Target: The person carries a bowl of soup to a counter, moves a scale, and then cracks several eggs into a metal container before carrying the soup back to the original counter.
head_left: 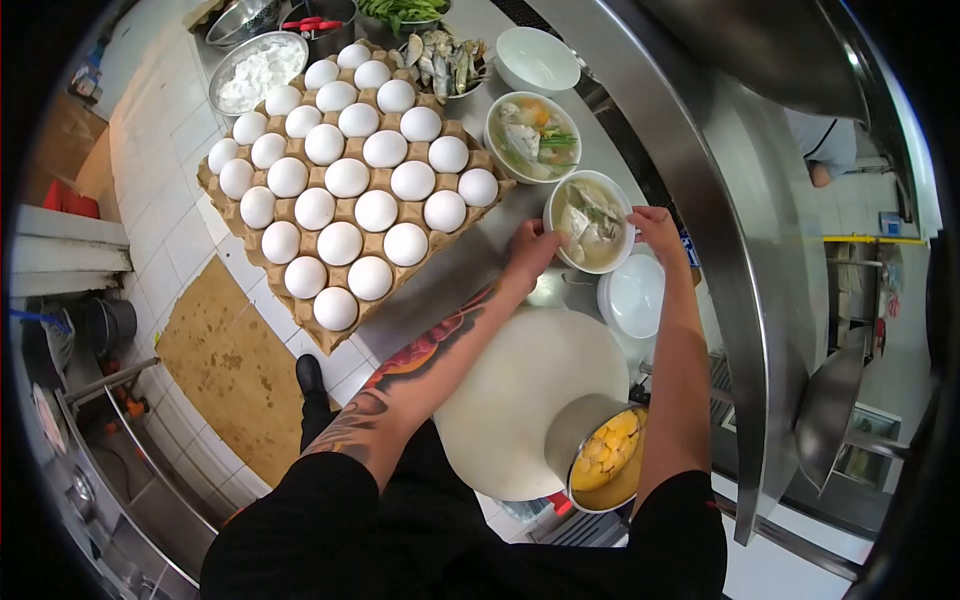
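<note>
Between my two hands is a white bowl of fish soup (590,222), pale broth with fish pieces and greens in it. My left hand (533,248) grips its rim on the near left side, thumb and fingers closed. On the opposite side, my right hand (655,230) pinches the rim. Just beyond stands a second bowl of soup (533,137) with fish, greens and something orange. An empty white bowl (537,60) is farther back. Close below my right hand sit stacked white bowls (633,296).
A cardboard tray of white eggs (340,180) covers the left of the counter. Behind it are a bowl of white powder (258,75) and small fish (440,62). A round board (530,400) and a pot of egg yolks (608,455) are nearest me. A steel shelf edge (715,200) runs along the right.
</note>
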